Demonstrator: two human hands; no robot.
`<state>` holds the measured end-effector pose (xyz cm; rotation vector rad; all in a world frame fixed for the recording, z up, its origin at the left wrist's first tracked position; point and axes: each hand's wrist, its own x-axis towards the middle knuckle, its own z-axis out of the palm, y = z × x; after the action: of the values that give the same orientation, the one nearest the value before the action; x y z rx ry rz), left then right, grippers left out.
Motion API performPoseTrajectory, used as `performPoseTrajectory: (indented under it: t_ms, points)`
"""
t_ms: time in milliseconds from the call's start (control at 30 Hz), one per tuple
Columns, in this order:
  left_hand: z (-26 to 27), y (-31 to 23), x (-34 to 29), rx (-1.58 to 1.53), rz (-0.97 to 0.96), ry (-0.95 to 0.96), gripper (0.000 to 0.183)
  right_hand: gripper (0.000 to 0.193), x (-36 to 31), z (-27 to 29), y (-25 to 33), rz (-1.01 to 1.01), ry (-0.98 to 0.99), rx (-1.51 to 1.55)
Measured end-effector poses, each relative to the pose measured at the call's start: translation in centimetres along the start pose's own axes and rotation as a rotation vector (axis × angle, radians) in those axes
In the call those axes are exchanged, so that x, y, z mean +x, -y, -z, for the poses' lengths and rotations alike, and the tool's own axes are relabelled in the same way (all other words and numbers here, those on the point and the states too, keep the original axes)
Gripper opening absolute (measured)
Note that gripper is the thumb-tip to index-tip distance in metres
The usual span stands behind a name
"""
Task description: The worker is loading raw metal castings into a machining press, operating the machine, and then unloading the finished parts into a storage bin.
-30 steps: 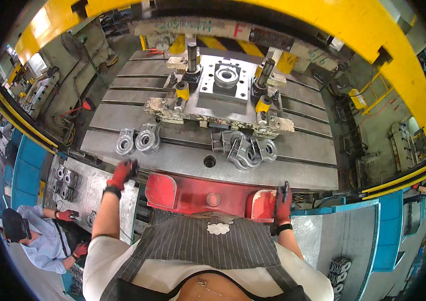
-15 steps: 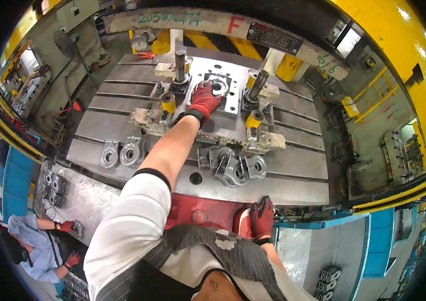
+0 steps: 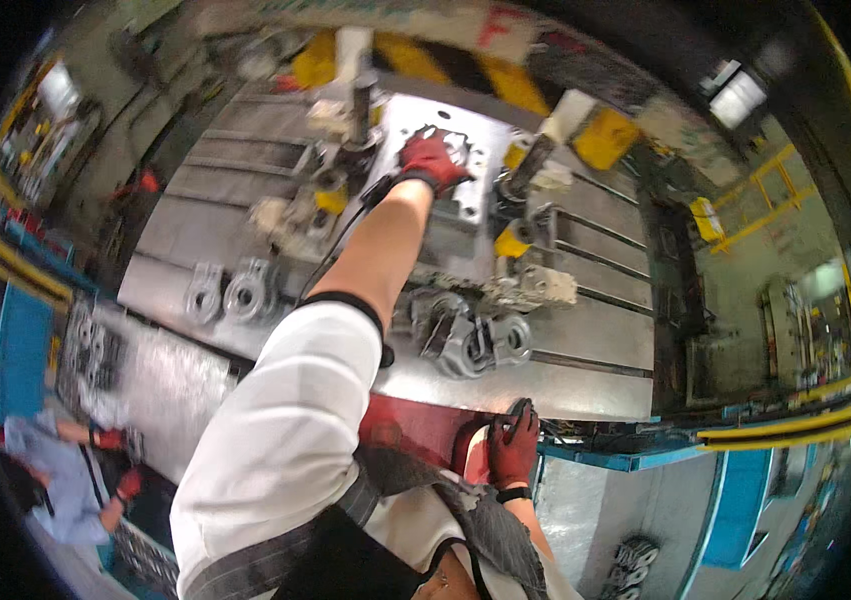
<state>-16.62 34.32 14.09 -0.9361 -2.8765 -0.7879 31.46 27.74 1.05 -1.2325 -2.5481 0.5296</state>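
My left hand [image 3: 434, 162], in a red glove, reaches far forward over a bright metal die plate [image 3: 426, 108]. It covers much of a dark-edged recess in the plate. Beside the fingers a ring-shaped metal part [image 3: 458, 149] shows in part. The hand is blurred and its fingertips are mostly hidden, so its grip is unclear. My right hand [image 3: 514, 447], also red-gloved, lies with fingers stretched against the side of a red console [image 3: 415, 430], near its rounded opening. Two ringed metal parts [image 3: 248, 290] sit left of my arm, and a pile of similar parts [image 3: 462, 342] lies right of it.
Upright guide posts [image 3: 535, 160] and yellow blocks [image 3: 512, 241] flank the plate on the slotted press bed [image 3: 595, 373]. The press's upper block [image 3: 415, 22] hangs beyond. At lower left a co-worker [image 3: 57, 470] works beside a metal table [image 3: 170, 375]. More parts [image 3: 631, 565] lie lower right.
The view has shifted and blurred. My left hand still reaches over the plate and now covers more of the ring-shaped part. My right hand stays at the red console.
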Motion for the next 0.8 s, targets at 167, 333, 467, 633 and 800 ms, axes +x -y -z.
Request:
performPoseTrajectory:
  t_ms: [167, 333, 467, 633, 800]
  points:
    - [5.1, 1.2, -2.8, -0.102, -0.07, -0.088, 0.106, 0.065, -0.1, -0.4, -0.1, 0.016, 0.037, 0.032]
    - [10.1, 9.1, -11.4, -0.005, -0.201, -0.082, 0.102, 0.062, -0.4, -0.8, -0.3, 0.03, 0.042, 0.034]
    - [13.0, 21.1, -19.2, -0.07, -0.273, -0.167, 0.092, 0.059, -0.4, -1.3, -0.7, 0.056, 0.011, -0.012]
    - [14.8, 34.6, -27.5, 0.256, 0.089, -0.074, 0.097, 0.056, -0.5, -1.8, -1.3, 0.092, -0.006, -0.025]
    - [11.8, 40.5, -30.1, 0.408, 0.18, 0.066, 0.099, 0.057, -0.5, -2.0, -1.9, 0.087, 0.0, -0.039]
